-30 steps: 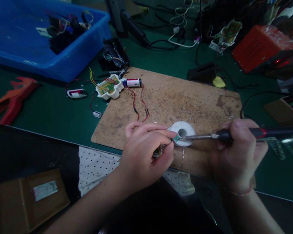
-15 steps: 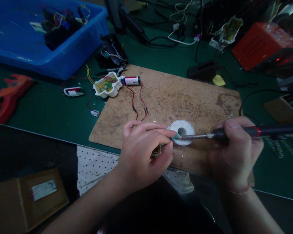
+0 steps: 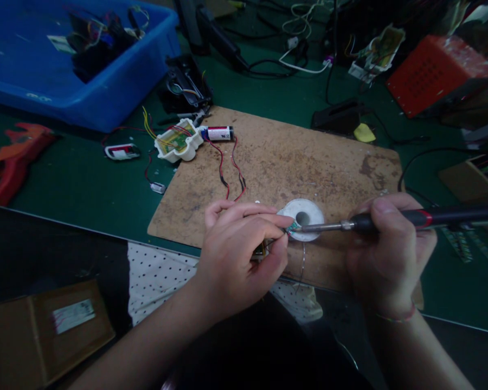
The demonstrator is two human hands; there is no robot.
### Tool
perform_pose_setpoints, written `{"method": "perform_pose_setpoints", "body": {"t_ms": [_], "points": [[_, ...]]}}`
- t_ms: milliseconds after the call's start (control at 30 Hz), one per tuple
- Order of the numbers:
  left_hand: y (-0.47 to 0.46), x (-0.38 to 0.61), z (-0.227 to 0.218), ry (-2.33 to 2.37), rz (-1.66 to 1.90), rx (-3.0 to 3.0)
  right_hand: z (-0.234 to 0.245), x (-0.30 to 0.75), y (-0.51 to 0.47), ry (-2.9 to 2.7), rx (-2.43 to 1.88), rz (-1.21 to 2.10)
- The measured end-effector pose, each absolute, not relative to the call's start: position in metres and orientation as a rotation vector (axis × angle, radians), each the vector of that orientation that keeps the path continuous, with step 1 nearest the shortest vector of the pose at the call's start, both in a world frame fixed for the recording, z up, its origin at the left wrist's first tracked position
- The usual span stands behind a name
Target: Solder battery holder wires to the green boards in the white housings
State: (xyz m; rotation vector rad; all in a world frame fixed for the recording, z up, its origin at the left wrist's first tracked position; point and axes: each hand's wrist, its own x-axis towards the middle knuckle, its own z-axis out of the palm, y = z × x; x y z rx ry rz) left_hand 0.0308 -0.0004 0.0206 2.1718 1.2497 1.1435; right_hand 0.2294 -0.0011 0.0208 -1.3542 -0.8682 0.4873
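Observation:
My left hand (image 3: 238,254) pinches a tiny green circuit board (image 3: 292,226) between thumb and forefinger at the near edge of the brown work board (image 3: 293,162). My right hand (image 3: 388,254) grips a soldering iron (image 3: 394,221) with a black and red handle. Its metal tip touches the small board, just in front of a white solder spool (image 3: 305,214). A thin strand of solder wire (image 3: 303,265) hangs down from the spool.
A white housing with wires (image 3: 178,142) and a battery (image 3: 218,132) lie at the board's far left corner. A blue bin (image 3: 106,97) stands at the back left, a red tool (image 3: 12,162) at the left, a red box (image 3: 435,73) and cables at the back right.
Both hands stay almost where they were. The view has shifted slightly, and the iron's tip stays on the small board.

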Motion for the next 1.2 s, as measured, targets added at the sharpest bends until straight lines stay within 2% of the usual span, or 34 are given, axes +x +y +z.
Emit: {"method": "perform_pose_setpoints", "body": {"t_ms": [1200], "points": [[-0.0005,0.0318,0.0234,1.265,1.138,2.208,0.0226,0.2265,0.0024,-0.842,-1.296,0.489]]}}
